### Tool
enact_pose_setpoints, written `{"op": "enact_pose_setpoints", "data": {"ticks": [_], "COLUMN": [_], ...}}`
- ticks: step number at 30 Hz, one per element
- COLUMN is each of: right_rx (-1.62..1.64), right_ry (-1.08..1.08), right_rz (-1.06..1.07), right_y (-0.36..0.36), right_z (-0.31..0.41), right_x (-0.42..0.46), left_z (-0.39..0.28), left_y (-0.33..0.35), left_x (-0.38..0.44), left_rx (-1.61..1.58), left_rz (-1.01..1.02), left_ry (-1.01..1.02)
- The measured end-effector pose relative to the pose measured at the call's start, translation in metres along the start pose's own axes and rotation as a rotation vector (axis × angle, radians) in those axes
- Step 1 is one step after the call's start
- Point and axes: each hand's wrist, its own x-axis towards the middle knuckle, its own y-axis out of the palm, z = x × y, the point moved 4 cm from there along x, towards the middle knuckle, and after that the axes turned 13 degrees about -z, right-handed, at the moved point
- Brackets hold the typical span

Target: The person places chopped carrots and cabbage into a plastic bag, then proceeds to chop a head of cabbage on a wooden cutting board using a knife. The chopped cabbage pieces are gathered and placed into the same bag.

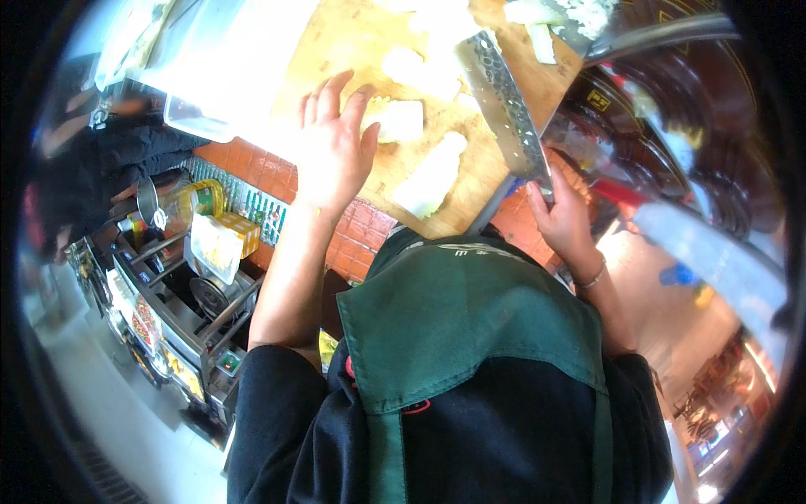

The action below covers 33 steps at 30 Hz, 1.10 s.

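Observation:
My right hand [565, 217] grips the handle end of a wide cleaver [504, 104] with a dimpled blade, which lies slanted over the right part of a wooden cutting board [340, 38]. Small pale bits stick to the blade. My left hand [334, 145] is spread above the board's left edge, with nothing in it. Just right of its fingers lies a pale cut piece of vegetable, perhaps cabbage [403, 121]. A longer pale leafy piece [434, 176] lies nearer my body. More pieces at the back are washed out by glare.
Clear plastic tubs [201, 120] stand left of the board. A metal tray of chopped pale vegetable [582, 25] is at the back right. Lower left are a cart [189, 327] with food trays and a yellow-taped box [240, 232]. Another person in dark clothes [94, 164] stands at far left.

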Motion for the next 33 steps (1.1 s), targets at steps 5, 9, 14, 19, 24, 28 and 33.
{"op": "enact_pose_setpoints", "data": {"ticks": [5,9,14,19,24,28,33], "right_rx": [0.003,-0.09,-0.167,-0.262,-0.303,-0.308,-0.268], "right_ry": [-0.049,-0.114,-0.284,-0.251,-0.353,-0.306,-0.316], "right_rz": [0.018,0.056,0.097,0.188,0.213,0.328,0.345], "right_y": [-0.001,-0.003,-0.002,-0.001,-0.003,0.001,0.009], "right_z": [0.002,0.008,0.029,0.039,0.046,0.043,0.05], "right_x": [0.003,0.001,0.006,0.01,0.014,0.017,0.029], "left_z": [0.026,0.017,-0.002,-0.007,-0.008,-0.006,0.001], "left_y": [0.047,0.062,0.067,0.061,0.055,0.053,0.057], "left_x": [-0.019,-0.028,-0.023,-0.019,-0.021,-0.025,-0.034], "left_rx": [-0.05,-0.206,-0.181,-0.151,-0.163,-0.187,-0.212], "left_rz": [0.211,0.204,0.182,0.193,0.215,0.218,0.199], "left_ry": [-0.217,-0.373,-0.364,-0.379,-0.382,-0.391,-0.343]}}
